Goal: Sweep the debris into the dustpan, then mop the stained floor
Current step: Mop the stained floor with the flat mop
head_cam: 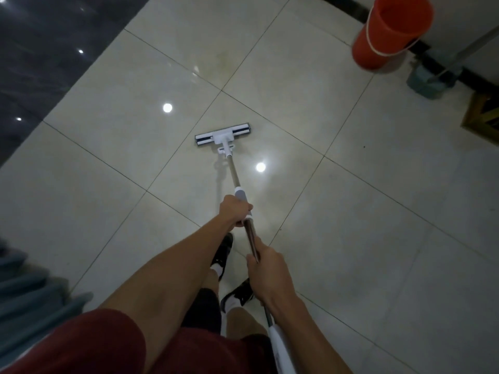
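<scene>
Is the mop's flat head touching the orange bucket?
Apart. The head view shows the mop head flat on the tiles mid-floor, while the orange bucket stands far off near the wall, with bare floor between them.

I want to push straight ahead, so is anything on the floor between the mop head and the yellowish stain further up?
Nothing visible: only bare tile lies between the mop head and the faint stain. The orange bucket stands well off to the right.

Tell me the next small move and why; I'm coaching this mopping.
Probably push the mop head forward: a faint yellowish stain lies on the tiles beyond it, and both the left hand and right hand already hold the handle.
</scene>
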Demonstrator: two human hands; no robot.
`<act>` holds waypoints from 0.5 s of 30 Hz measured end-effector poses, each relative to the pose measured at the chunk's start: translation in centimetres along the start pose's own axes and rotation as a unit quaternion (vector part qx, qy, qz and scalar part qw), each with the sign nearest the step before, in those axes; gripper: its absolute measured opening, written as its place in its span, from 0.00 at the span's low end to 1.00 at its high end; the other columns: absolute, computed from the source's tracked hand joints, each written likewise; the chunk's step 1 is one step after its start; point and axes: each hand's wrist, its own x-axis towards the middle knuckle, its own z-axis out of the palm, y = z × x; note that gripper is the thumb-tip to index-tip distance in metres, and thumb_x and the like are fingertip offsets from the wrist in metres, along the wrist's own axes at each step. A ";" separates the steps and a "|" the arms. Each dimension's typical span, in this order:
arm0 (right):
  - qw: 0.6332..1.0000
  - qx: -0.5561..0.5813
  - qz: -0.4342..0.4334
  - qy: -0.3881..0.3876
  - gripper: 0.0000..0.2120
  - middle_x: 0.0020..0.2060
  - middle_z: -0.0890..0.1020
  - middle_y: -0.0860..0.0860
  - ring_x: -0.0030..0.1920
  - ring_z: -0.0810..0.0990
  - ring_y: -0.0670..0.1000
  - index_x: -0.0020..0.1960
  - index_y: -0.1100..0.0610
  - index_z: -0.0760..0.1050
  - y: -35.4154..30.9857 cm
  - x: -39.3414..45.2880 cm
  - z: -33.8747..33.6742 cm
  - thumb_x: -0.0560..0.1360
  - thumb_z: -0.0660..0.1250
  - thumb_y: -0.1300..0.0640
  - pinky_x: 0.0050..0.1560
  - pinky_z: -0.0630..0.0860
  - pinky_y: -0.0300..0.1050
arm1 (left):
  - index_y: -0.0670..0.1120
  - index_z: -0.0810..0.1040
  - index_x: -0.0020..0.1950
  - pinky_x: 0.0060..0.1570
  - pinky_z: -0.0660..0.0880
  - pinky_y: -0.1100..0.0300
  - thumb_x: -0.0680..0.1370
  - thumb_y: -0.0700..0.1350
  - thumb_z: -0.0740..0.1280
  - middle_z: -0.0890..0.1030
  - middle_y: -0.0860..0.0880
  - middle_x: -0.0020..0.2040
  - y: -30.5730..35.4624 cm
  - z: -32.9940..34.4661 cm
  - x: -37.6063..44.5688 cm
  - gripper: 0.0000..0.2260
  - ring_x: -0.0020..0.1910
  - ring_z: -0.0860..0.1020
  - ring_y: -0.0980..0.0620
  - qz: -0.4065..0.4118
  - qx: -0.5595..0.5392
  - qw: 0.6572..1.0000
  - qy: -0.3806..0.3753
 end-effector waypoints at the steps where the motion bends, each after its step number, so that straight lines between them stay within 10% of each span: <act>1: 1.000 -0.001 0.000 0.000 0.20 0.35 0.77 0.48 0.30 0.74 0.44 0.75 0.51 0.68 0.3 0.4 -0.1 0.83 0.59 0.57 0.28 0.66 0.32 | 0.35 0.80 0.48 0.34 0.84 0.49 0.74 0.41 0.76 0.82 0.41 0.37 0.2 0.3 0.3 0.10 0.33 0.83 0.44 0.004 0.003 1.000 0.004; 15: 0.999 0.043 -0.006 0.002 0.23 0.41 0.82 0.52 0.39 0.81 0.52 0.76 0.46 0.65 -9.9 16.7 -1.4 0.82 0.58 0.56 0.38 0.78 0.44 | 0.39 0.76 0.43 0.18 0.69 0.65 0.75 0.42 0.74 0.77 0.44 0.35 13.2 -6.9 13.7 0.10 0.29 0.76 0.51 0.045 0.052 0.997 0.034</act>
